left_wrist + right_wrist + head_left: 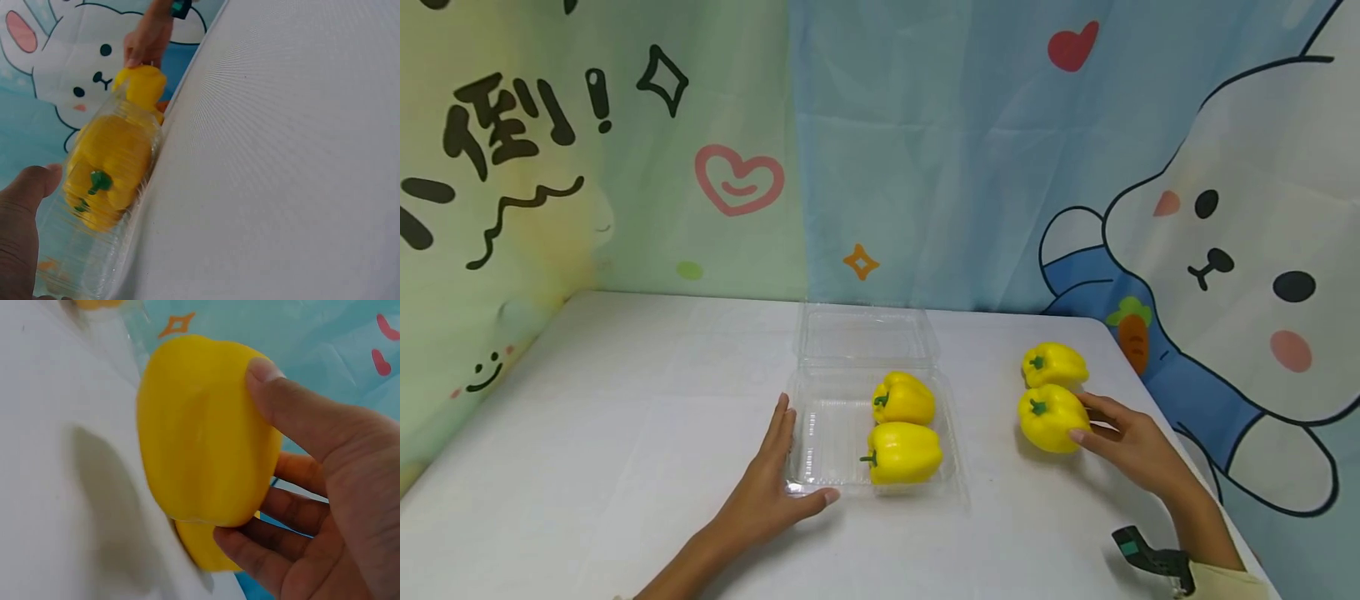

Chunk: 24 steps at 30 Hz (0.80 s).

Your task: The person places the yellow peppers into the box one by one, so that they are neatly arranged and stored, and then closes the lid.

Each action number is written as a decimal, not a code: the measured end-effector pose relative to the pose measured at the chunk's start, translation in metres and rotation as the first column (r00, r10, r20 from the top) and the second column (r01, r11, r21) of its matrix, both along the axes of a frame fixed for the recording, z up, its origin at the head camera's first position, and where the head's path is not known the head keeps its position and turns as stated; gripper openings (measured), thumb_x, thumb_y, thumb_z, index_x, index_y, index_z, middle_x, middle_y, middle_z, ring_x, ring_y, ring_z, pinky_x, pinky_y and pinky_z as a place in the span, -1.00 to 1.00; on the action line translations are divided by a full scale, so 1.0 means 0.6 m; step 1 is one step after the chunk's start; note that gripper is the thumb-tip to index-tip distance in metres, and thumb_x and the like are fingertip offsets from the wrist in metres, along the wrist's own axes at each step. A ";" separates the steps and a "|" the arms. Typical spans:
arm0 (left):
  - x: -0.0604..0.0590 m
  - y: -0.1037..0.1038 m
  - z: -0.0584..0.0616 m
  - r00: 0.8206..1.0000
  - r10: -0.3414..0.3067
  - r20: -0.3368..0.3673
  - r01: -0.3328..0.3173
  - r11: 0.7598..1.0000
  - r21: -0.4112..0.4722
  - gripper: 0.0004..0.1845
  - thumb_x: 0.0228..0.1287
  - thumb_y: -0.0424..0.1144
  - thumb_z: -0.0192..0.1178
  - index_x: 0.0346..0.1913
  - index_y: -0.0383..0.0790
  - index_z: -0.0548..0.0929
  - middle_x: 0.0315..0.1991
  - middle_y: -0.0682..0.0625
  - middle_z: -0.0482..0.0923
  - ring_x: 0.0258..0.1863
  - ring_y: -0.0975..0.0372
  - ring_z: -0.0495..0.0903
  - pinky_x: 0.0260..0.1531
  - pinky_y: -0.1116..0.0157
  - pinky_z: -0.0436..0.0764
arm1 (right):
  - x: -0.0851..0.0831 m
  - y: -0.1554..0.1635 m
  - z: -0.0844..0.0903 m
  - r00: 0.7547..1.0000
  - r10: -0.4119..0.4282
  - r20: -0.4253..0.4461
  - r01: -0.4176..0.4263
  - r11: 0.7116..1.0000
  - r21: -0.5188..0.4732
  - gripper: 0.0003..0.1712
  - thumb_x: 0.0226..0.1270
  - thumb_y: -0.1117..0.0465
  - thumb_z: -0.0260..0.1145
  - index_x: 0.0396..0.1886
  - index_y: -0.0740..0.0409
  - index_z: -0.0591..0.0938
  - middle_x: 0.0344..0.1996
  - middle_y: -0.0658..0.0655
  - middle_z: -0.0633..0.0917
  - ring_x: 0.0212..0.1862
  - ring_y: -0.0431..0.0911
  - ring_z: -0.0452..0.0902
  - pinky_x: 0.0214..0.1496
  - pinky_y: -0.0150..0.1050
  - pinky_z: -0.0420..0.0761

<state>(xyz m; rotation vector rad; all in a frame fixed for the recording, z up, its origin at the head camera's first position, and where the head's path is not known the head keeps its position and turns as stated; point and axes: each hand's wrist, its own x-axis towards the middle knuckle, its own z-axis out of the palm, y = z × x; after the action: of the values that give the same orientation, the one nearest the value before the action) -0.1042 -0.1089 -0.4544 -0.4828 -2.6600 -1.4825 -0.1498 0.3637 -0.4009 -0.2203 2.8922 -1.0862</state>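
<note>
My right hand (1131, 446) grasps a yellow bell pepper (1049, 418); my left hand (772, 479), fingers relaxed, steadies the clear clamshell box (820, 454). The pepper's glossy skin could slip, or it may nudge its neighbouring pepper (1055, 364), seemingly touching.

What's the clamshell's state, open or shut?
Open. The clear clamshell box has its lid folded back flat on the table, and two yellow peppers lie uncovered in the base.

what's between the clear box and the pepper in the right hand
Only bare white table lies between the clear box and the held pepper, seen in the head view.
</note>
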 end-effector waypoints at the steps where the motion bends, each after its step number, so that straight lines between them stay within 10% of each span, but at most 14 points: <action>1: 0.000 0.000 0.000 1.000 0.000 -0.001 0.000 1.000 -0.001 0.32 -0.07 0.25 0.45 0.52 -0.41 -0.11 0.56 0.05 -0.42 0.49 0.00 -0.14 0.32 -0.05 0.10 | 0.001 -0.005 0.001 1.000 -0.003 -0.012 0.003 1.000 -0.004 -0.18 0.33 0.00 0.34 0.40 0.38 0.30 0.32 0.42 0.36 0.19 0.30 0.42 0.06 -0.22 0.54; 24: 0.002 0.001 0.005 1.000 0.002 0.008 -0.002 1.000 -0.005 0.32 -0.07 0.24 0.46 0.51 -0.41 -0.11 0.56 0.05 -0.41 0.50 0.02 -0.15 0.32 -0.05 0.10 | 0.007 -0.079 0.018 0.977 0.113 -0.182 -0.130 0.988 -0.081 -0.31 0.28 0.20 0.39 0.38 0.25 0.40 0.27 0.27 0.45 0.15 0.11 0.46 0.04 -0.58 0.42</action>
<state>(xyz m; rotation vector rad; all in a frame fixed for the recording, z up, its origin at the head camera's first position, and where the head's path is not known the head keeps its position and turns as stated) -0.1027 -0.1083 -0.4517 -0.4759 -2.6696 -1.4810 -0.1455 0.3165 -0.3901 -0.5166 2.9347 -1.2387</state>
